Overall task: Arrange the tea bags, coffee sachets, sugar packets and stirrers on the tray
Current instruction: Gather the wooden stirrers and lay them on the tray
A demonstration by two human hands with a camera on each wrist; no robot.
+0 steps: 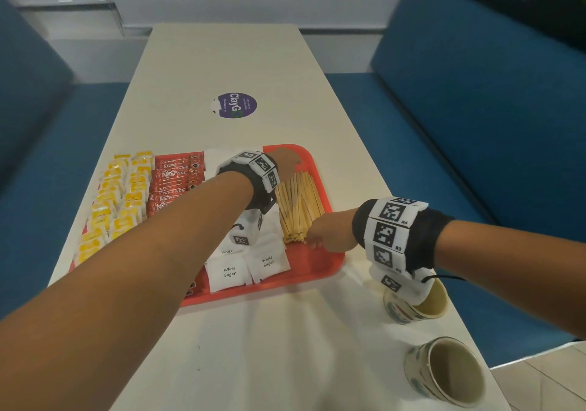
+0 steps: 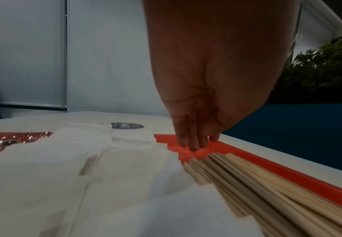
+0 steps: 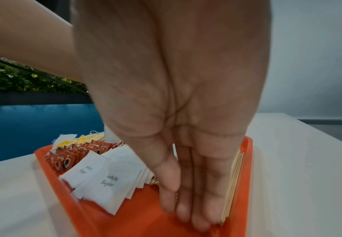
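A red tray (image 1: 320,261) lies on the white table. Left to right it carries yellow tea bags (image 1: 117,201), red coffee sachets (image 1: 172,182), white sugar packets (image 1: 241,268) and a bundle of wooden stirrers (image 1: 299,207). My left hand (image 1: 287,163) reaches across to the far end of the stirrers, its straight fingers (image 2: 192,141) touching the tray floor just beyond their tips. My right hand (image 1: 326,236) is at the stirrers' near end; its straight fingers (image 3: 188,208) point down onto the tray (image 3: 145,224) beside the stirrers (image 3: 234,184). Neither hand grips anything.
Two empty patterned cups stand on the table to the right of the tray, one (image 1: 418,303) under my right wrist, the other (image 1: 447,375) near the front edge. A round purple sticker (image 1: 236,105) sits mid-table. Blue benches (image 1: 475,125) flank the table.
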